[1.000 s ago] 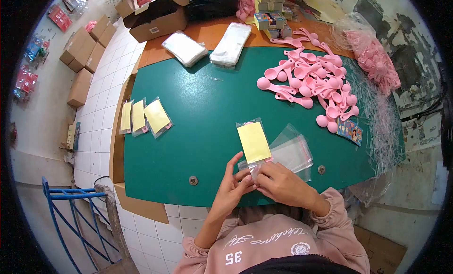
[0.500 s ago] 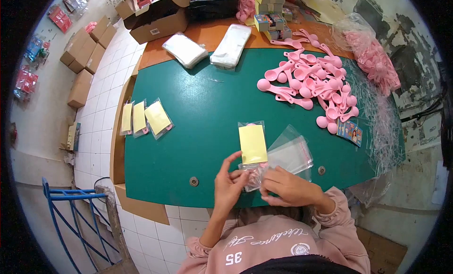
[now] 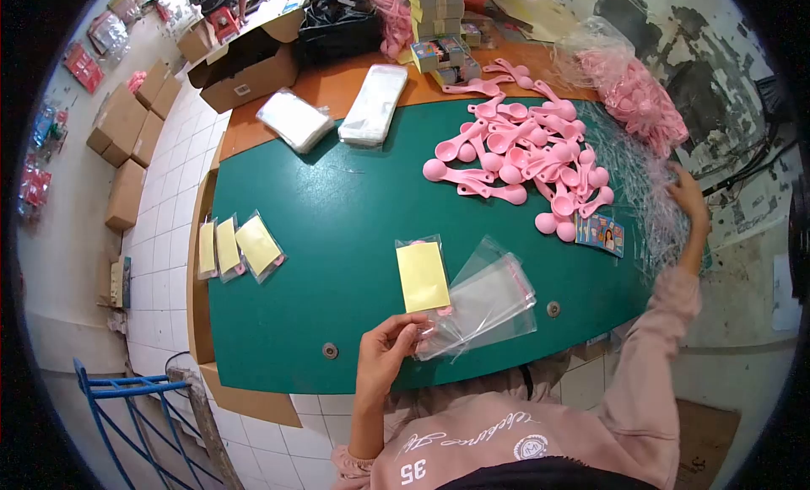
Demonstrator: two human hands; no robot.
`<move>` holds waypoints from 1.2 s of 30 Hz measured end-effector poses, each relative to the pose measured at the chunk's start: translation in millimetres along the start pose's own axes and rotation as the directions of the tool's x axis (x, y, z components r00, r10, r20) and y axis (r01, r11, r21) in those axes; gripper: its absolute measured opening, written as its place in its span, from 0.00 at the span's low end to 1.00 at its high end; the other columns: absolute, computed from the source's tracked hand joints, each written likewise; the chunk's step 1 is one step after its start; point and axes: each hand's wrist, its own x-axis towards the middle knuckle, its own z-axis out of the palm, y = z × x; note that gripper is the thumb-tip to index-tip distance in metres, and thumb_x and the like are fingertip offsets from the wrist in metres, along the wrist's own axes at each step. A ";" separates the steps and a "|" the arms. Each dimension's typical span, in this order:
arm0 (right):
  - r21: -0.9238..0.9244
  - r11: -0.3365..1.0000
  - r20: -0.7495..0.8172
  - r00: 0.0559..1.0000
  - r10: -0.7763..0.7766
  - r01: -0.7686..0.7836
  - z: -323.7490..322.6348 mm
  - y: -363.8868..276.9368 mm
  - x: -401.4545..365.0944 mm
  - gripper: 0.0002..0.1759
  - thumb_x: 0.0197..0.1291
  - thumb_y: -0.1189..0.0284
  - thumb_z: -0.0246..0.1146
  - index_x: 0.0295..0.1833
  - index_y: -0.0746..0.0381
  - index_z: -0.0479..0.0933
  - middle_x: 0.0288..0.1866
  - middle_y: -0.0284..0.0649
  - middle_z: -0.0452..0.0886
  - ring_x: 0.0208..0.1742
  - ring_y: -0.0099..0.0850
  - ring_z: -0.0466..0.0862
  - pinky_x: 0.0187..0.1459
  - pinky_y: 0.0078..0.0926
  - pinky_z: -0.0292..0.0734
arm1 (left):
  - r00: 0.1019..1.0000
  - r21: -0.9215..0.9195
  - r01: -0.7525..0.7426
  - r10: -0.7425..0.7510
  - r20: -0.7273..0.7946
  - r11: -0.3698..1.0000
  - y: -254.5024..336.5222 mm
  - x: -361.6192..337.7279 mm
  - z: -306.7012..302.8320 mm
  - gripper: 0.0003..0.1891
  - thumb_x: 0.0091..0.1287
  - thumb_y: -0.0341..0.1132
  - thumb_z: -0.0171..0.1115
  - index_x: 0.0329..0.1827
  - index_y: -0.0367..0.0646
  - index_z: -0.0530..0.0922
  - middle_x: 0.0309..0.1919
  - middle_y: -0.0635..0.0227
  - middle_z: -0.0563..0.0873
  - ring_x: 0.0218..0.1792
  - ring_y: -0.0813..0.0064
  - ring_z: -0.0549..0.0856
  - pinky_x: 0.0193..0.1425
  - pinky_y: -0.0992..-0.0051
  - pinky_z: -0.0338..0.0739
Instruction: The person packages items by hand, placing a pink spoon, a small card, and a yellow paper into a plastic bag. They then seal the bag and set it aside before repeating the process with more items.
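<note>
My left hand (image 3: 386,348) is at the table's near side, thumb and fingers pinched on the crinkled lower end of a clear bag. Just above it lies a yellow card (image 3: 423,277) in clear plastic, with pink bits showing at its ends. Several flat clear bags (image 3: 498,300) fan out to the right of the fingers, overlapping one another. Far to the right, my right hand (image 3: 690,201) is stretched out over the table's edge, fingers apart, against a heap of crumpled clear plastic (image 3: 654,199).
Pink measuring spoons (image 3: 523,148) lie piled at the upper right, beside printed cards (image 3: 601,235). Three packed yellow cards (image 3: 228,245) sit at the left edge. Two stacks of clear bags (image 3: 374,106) rest at the back, near a cardboard box (image 3: 249,77). A blue metal frame (image 3: 126,389) stands at lower left.
My right hand has left the bag by the left hand and swung far right to the crumpled plastic. My left hand stays by the bag's lower end. The whole view has shifted.
</note>
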 end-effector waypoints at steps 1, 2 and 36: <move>-0.063 0.996 -0.079 0.995 -0.064 0.059 14.6 -10.6 -8.7 0.15 0.53 0.80 0.54 0.49 0.64 0.72 0.47 0.43 0.77 0.39 0.37 0.79 0.42 0.31 0.73 | 1.000 -0.003 0.004 -0.004 -0.004 1.000 -0.8 0.0 1.9 0.10 0.66 0.28 0.52 0.46 0.34 0.76 0.37 0.64 0.83 0.38 0.77 0.83 0.37 0.83 0.78; -0.126 0.986 -0.155 0.980 -0.129 0.110 36.3 -36.3 -29.4 0.18 0.50 0.82 0.54 0.50 0.64 0.69 0.44 0.42 0.77 0.36 0.34 0.78 0.41 0.28 0.73 | 1.000 -0.028 0.013 -0.013 -0.009 1.000 -0.5 0.9 3.1 0.10 0.66 0.28 0.52 0.46 0.34 0.76 0.37 0.64 0.83 0.38 0.76 0.84 0.37 0.84 0.78; 0.795 0.533 0.521 0.777 -0.353 -0.290 166.5 -238.3 -218.5 0.06 0.60 0.77 0.56 0.37 0.70 0.68 0.30 0.41 0.77 0.26 0.24 0.82 0.26 0.19 0.77 | 0.966 0.499 -0.164 0.241 -0.093 0.851 -6.1 -2.1 13.3 0.06 0.57 0.26 0.63 0.32 0.35 0.74 0.30 0.68 0.79 0.30 0.81 0.79 0.32 0.83 0.76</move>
